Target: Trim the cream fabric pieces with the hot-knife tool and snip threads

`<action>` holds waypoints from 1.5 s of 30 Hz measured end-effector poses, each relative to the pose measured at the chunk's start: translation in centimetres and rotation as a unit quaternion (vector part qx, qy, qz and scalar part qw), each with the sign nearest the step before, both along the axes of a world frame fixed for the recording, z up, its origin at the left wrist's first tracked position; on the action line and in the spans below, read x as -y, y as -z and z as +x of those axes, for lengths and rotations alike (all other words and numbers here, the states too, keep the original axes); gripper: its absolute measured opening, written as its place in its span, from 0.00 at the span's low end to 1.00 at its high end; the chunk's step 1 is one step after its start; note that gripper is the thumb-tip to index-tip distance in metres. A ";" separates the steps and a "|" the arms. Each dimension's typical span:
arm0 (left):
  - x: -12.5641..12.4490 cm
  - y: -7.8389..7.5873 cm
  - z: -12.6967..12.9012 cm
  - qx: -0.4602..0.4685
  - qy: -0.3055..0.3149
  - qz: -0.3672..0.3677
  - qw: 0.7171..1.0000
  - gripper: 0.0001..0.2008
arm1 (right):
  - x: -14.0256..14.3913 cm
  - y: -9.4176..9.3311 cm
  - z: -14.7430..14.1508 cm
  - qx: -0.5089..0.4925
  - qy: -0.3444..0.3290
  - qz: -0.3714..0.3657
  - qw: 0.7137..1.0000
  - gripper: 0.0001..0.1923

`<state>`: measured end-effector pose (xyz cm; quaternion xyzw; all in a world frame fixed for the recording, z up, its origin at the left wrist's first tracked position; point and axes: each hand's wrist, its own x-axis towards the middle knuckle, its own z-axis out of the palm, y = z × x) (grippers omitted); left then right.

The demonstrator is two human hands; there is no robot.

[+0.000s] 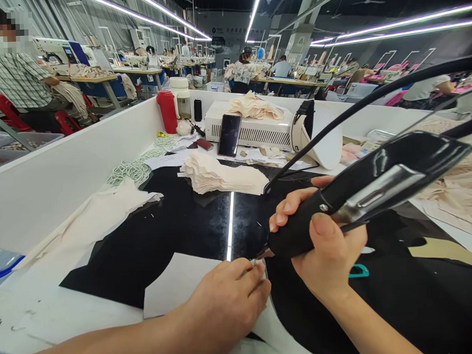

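**Cutting tool held over black cloth**

I see my right hand (323,246) wrapped around the black handle of a cutting tool (371,190). The fingers are closed tight on the handle, with the thumb pressed on top. The tool is tilted, and its tip points down to the left, right at the edge of the black cloth (164,236). A black cord (357,108) runs from the tool up and to the right.

My left hand (228,301) lies flat on a white paper shape (173,285). Its fingers are together and press down, and the fingertips sit just beside the tip of the tool. The paper shape rests on the black cloth, near the front of the white table (51,317).

Behind the cloth there is a stack of cream cloth pieces (220,175). Further back a phone (229,135) leans on a white box (257,127). A red bottle (167,111) stands near the far wall of the table, well apart from my hands. A green and white cord (137,167) lies in a pile on the left. A small teal thing (358,271) pokes out just beside my right wrist; I cannot tell what it is.

On the far left, a person in a checked shirt (15,76) sits at another table.
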<state>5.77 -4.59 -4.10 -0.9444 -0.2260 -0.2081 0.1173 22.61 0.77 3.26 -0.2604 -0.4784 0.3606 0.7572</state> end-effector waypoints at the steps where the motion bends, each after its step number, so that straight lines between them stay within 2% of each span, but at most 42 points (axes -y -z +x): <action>1: 0.0 0.1 0.0 0.001 0.001 -0.001 1.000 0.18 | 0.0 0.0 0.0 0.002 -0.001 0.002 1.000 0.25; 13: 0.0 0.0 0.0 0.003 -0.002 -0.009 1.000 0.15 | 0.0 0.3 0.0 0.012 -0.009 0.002 1.000 0.23; 18: -0.2 -0.3 -0.3 0.022 -0.012 -0.036 0.999 0.09 | -0.2 -0.6 0.7 0.004 0.008 0.013 1.000 0.24; 22: -1.6 -0.9 -1.3 0.002 -0.054 -0.064 0.996 0.07 | 0.0 -1.6 1.7 0.010 0.023 0.022 0.999 0.19; 27: -3.5 -1.6 -2.8 0.013 -0.092 -0.015 0.996 0.10 | 1.1 -1.7 2.6 0.011 0.037 0.008 0.999 0.21; 29: -3.4 -1.9 -2.8 0.044 -0.081 0.005 0.996 0.10 | 1.6 -1.6 2.8 0.008 0.040 0.000 0.999 0.24; 31: -2.9 -2.2 -2.5 0.077 -0.041 -0.004 0.996 0.10 | 2.1 -1.5 3.0 0.009 0.036 -0.007 0.999 0.24; 35: -1.7 -2.2 -1.5 0.094 0.042 -0.078 0.992 0.10 | 3.0 -1.4 3.0 0.008 0.031 -0.014 0.999 0.24; 39: -1.3 -1.8 -1.2 0.044 0.047 -0.123 0.990 0.11 | 3.3 -1.3 3.0 0.008 0.037 -0.013 0.999 0.24; 45: -1.2 -1.3 -1.4 0.030 0.039 -0.131 0.990 0.09 | 3.3 -1.0 3.1 0.015 0.037 -0.011 0.999 0.24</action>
